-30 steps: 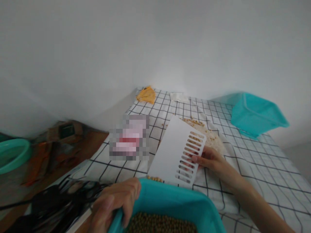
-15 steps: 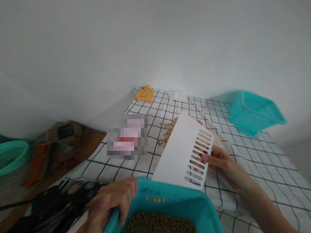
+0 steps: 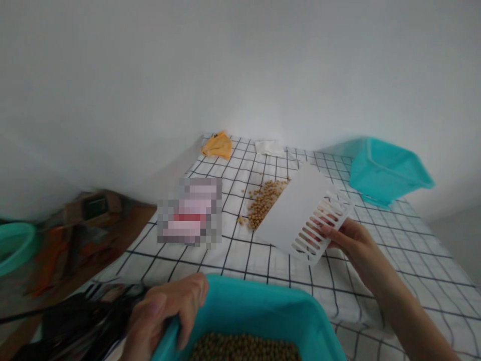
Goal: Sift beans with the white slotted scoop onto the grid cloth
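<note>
My left hand (image 3: 165,313) grips the near left rim of a teal tub (image 3: 259,313) at the bottom of the view; the tub holds brown beans (image 3: 244,348). My right hand (image 3: 347,240) holds a flat white plastic board with slots (image 3: 304,213) by its slotted end, tilted above the checked tablecloth (image 3: 376,281). A heap of loose beans (image 3: 263,203) lies on the cloth just left of the board's far edge.
A second teal tub (image 3: 387,170) stands at the far right. An orange cloth (image 3: 217,145) and a white scrap (image 3: 268,148) lie at the table's far edge by the wall. A blurred pink packet (image 3: 190,213) is left of the beans. Black cables (image 3: 75,321) and clutter lie left.
My right hand has swung the white board away from the near tub, rightward and flatter. The bean heap on the cloth is now uncovered. The left hand keeps its grip on the rim.
</note>
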`<act>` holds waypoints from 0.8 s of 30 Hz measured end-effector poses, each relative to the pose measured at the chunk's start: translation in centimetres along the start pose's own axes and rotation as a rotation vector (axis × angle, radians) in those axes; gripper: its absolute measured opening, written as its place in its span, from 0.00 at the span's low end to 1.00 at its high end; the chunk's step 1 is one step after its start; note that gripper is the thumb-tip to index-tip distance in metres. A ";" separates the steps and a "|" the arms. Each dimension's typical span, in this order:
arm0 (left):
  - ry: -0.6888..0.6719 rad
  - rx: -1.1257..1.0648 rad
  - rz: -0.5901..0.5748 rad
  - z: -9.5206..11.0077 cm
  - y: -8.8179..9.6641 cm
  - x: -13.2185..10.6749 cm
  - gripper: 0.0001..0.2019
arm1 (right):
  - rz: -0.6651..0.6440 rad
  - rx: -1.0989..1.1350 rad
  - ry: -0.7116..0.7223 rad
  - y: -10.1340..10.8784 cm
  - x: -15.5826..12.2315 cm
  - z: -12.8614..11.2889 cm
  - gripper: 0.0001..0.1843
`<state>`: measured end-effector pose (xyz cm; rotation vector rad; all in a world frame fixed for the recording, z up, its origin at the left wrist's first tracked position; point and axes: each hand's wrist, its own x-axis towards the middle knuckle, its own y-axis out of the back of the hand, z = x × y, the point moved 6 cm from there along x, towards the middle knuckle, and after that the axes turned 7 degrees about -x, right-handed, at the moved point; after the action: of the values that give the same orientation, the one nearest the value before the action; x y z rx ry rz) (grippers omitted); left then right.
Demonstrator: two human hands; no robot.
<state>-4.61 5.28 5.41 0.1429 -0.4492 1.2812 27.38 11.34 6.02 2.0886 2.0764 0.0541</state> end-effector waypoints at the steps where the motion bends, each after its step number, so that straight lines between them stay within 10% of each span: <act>1: 0.001 0.006 -0.003 0.2 -0.2 0.2 0.34 | -0.023 -0.013 0.008 -0.6 0.0 0.0 0.15; 24: 0.002 0.024 -0.064 0.1 -1.8 0.3 0.34 | 0.024 -0.037 0.138 -1.4 0.2 -1.3 0.16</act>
<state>-2.86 4.95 5.86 0.1749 -0.4241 1.2238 25.83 11.62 7.01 2.1441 2.1095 0.2444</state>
